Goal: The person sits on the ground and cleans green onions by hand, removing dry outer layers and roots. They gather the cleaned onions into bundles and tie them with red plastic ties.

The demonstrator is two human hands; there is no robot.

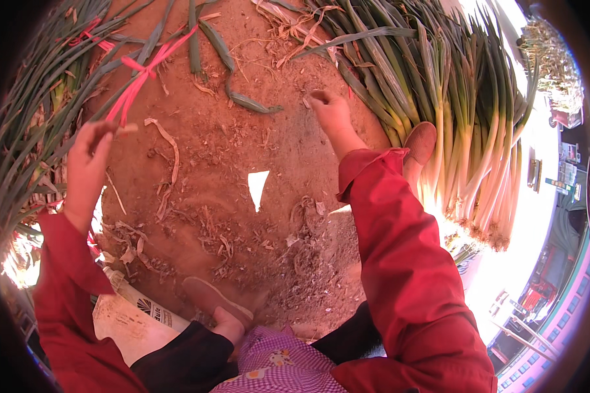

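My left hand [87, 159] is raised at the left with curled fingers. Its fingertips are close to the loose ends of a pink plastic tie strip [140, 73], knotted among green leaves; whether they touch it I cannot tell. Behind that hand lies a heap of green onions or leeks [44, 108], with more pink strip around it. My right hand [335, 117] hovers above the bare ground, fingers loosely bent, with a gap at the thumb and nothing visible in it. Right of it, a large bunch of long green onions or leeks [452, 113] lies with white stalks and roots towards me.
Dry leaf scraps [172, 147] and a torn green leaf [248, 100] litter the soil [275, 142]. My right shoe [420, 140] touches the right bunch; my left shoe [216, 297] is below. A dirty white container or sack [132, 319] bearing print sits beside my left leg.
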